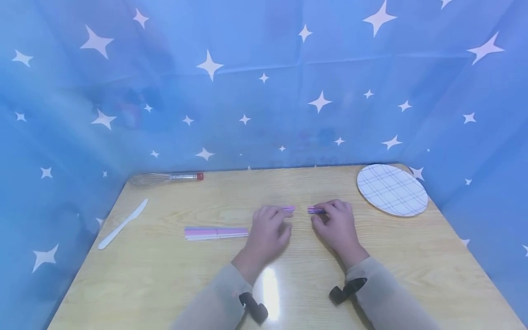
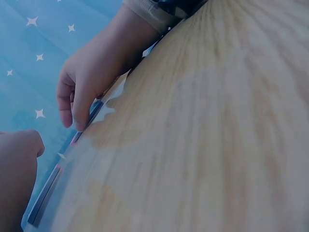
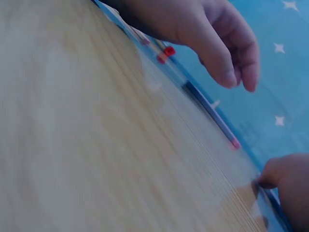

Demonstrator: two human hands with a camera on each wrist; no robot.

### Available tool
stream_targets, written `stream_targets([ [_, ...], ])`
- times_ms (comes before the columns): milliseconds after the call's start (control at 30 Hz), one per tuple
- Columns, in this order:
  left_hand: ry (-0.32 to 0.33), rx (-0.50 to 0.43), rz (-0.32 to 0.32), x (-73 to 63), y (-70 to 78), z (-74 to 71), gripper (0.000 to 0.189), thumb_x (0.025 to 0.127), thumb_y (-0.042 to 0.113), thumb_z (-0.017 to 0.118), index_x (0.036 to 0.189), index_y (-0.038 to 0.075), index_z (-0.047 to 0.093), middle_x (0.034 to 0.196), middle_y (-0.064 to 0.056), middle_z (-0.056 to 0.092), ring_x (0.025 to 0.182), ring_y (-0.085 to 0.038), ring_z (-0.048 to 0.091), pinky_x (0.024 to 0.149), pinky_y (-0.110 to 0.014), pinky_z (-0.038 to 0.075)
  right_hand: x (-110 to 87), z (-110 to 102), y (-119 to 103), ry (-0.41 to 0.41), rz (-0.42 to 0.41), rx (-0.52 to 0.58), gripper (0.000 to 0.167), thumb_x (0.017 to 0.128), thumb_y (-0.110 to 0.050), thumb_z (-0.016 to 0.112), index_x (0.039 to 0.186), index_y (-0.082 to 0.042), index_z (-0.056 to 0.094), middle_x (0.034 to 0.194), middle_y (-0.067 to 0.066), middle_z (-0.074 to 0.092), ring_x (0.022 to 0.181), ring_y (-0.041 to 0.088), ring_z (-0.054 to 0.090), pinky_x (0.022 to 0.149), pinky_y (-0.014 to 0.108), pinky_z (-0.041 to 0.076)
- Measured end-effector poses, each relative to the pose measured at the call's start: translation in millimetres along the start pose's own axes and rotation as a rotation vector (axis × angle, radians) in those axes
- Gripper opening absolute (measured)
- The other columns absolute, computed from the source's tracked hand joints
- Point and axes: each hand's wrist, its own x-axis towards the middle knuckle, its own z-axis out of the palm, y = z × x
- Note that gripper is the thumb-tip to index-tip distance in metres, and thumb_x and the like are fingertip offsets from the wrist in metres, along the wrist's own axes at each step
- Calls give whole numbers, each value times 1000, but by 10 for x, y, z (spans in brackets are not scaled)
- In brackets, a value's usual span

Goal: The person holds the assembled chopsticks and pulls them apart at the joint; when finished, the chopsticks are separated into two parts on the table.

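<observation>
Near the middle of the table, a bundle of thin pink and purple sticks (image 1: 288,208) lies by the fingers of the left hand (image 1: 268,231). In the right wrist view the left hand (image 3: 207,43) hovers apart from this bundle (image 3: 212,113), its fingers loosely bent. Across a short gap, the right hand (image 1: 336,227) pinches the end of a second, darker purple bundle (image 1: 316,210); in the left wrist view its thumb meets these sticks (image 2: 91,116). A wider, fanned set of pink, purple and white sticks (image 1: 216,233) lies left of the left hand.
A whisk (image 1: 165,178) with a red handle end lies at the back left. A white knife (image 1: 123,224) is slanted near the left edge. At the back right sits a white checked oval plate (image 1: 393,190). A blue starry curtain (image 1: 264,114) surrounds the table (image 1: 165,284).
</observation>
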Motion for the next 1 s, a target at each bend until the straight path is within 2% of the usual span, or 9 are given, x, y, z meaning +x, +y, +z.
stream_targets([
  [167, 28, 22, 11, -44, -122, -104, 27, 93, 12, 76, 119, 13, 76, 116, 2, 71, 114, -19, 61, 108, -46, 44, 14, 155, -138, 40, -101, 18, 19, 79, -7, 82, 97, -5, 80, 95, 11, 70, 93, 37, 57, 85, 51, 41],
  [433, 6, 36, -69, -202, -342, -388, 27, 94, 16, 77, 120, 14, 76, 116, 3, 70, 113, -19, 60, 102, -44, 44, 62, 360, -417, 27, -181, 59, 16, 78, -7, 84, 93, -5, 80, 95, 12, 70, 94, 39, 56, 88, 52, 43],
  [600, 56, 37, -76, -349, -493, -615, 23, 91, 12, 77, 114, 11, 77, 110, 1, 71, 109, -22, 61, 98, -46, 47, 81, 469, -640, -58, -163, 71, 12, 82, -11, 82, 94, -10, 80, 97, 8, 71, 99, 35, 56, 93, 50, 43],
  [833, 112, 121, -188, -574, -754, -957, 23, 90, 14, 77, 113, 11, 76, 110, -5, 73, 108, -28, 63, 98, -51, 49, 80, 633, -887, -125, -130, 87, 10, 85, -16, 80, 95, -15, 80, 101, 1, 71, 103, 29, 55, 96, 47, 43],
  [1000, 154, 144, -210, -783, -919, -1201, 26, 87, 13, 80, 113, 9, 76, 112, -8, 73, 110, -33, 63, 101, -55, 47, 64, 782, -1060, -169, -137, 107, 11, 86, -17, 81, 97, -16, 80, 105, -3, 72, 111, 25, 55, 101, 45, 42],
])
